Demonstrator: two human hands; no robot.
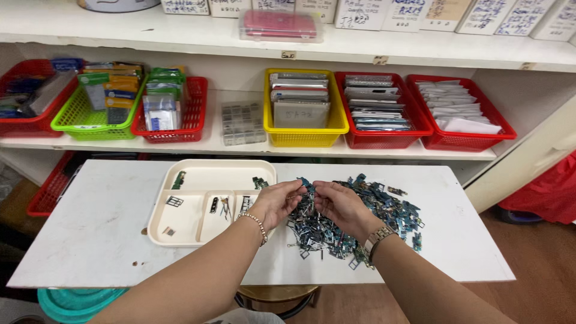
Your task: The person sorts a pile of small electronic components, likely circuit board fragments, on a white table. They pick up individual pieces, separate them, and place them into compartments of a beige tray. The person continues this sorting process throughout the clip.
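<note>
A heap of small dark electronic parts (pixel 384 210) lies on the white table (pixel 102 228), right of centre. Above the heap's left side, my left hand (pixel 277 201) and my right hand (pixel 338 204) meet with fingertips pinched together on a small part; it is too small to make out. The left wrist wears a bead bracelet, the right a watch. Left of my hands sits a cream compartment tray (pixel 180 227) with a few sorted small parts in its sections.
Behind the table runs a shelf with red (pixel 180 129), green (pixel 84 123) and yellow (pixel 303 137) baskets of packets and flat parts, plus a clear compartment box (pixel 242 123). White boxes line the upper shelf. A teal tub (pixel 72 300) sits under the table's near left.
</note>
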